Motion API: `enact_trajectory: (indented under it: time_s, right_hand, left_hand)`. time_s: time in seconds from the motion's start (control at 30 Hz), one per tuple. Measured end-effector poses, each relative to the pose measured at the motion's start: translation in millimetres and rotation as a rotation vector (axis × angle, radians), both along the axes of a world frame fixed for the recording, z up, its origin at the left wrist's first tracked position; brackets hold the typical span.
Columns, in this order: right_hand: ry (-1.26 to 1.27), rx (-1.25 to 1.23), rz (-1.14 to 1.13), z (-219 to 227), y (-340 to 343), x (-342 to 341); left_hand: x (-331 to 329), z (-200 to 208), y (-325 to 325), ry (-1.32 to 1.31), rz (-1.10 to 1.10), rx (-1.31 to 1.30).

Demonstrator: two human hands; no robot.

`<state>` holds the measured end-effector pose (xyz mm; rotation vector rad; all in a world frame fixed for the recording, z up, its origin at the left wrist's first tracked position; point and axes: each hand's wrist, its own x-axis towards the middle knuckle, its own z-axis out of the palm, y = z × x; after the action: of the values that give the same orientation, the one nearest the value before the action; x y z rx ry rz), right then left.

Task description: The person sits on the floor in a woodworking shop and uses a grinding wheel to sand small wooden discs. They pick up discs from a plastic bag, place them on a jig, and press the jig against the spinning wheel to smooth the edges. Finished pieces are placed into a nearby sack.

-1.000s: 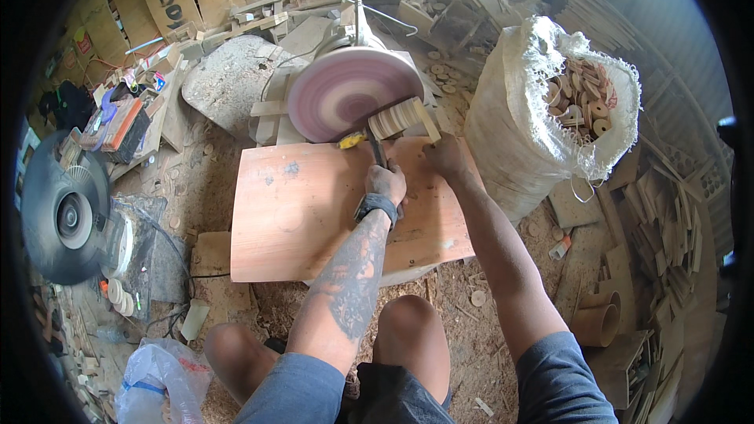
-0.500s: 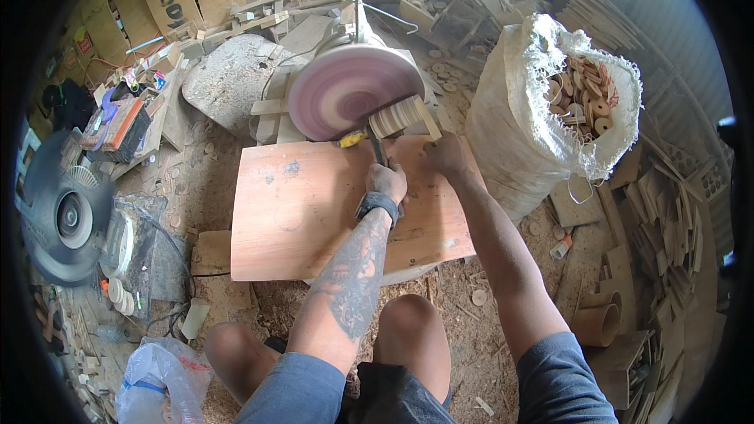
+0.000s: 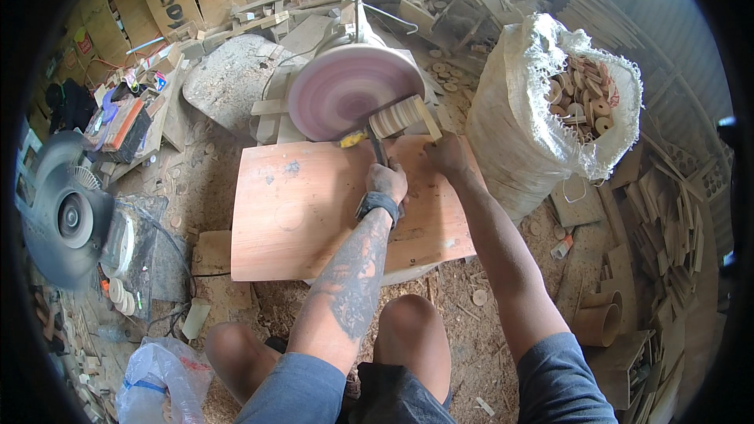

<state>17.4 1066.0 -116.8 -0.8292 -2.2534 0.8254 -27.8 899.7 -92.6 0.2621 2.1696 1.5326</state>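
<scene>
A round sanding disc (image 3: 345, 90) with pinkish-purple rings faces me, its surface blurred as if spinning. Against its lower right part lies a row of pale wooden discs (image 3: 396, 116), stacked face to face like a roll. My left hand (image 3: 386, 182) is closed round a dark bar-like handle (image 3: 377, 145) that reaches the stack's left end. A yellow piece (image 3: 352, 140) shows beside that handle, its kind unclear. My right hand (image 3: 446, 155) is closed on a narrow wooden stick (image 3: 429, 122) at the stack's right end. Both hands are above a reddish wooden board (image 3: 298, 212).
To the right stands a white woven sack (image 3: 510, 118) filled with wooden discs (image 3: 585, 98). A fan (image 3: 71, 216) with blurred blades is at the left. Wood offcuts (image 3: 667, 228) pile up along the right side, and a plastic bag (image 3: 161, 377) lies at lower left.
The wooden stack and both hands stay almost in place. The ring pattern on the sanding disc looks slightly different.
</scene>
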Motion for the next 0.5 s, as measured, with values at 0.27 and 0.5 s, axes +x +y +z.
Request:
enact_trajectory:
  time_s: [0.27, 0.5]
  right_hand:
    - [-0.016, -0.009, 0.008, 1.4, -0.6, 1.3]
    - [-0.015, -0.031, 0.005, 4.8, -2.9, 2.8]
  left_hand:
    - [-0.6, 1.7, -1.7, 0.008, -0.026, -0.018]
    - [1.4, 3.8, -1.1, -0.001, 0.003, 0.004]
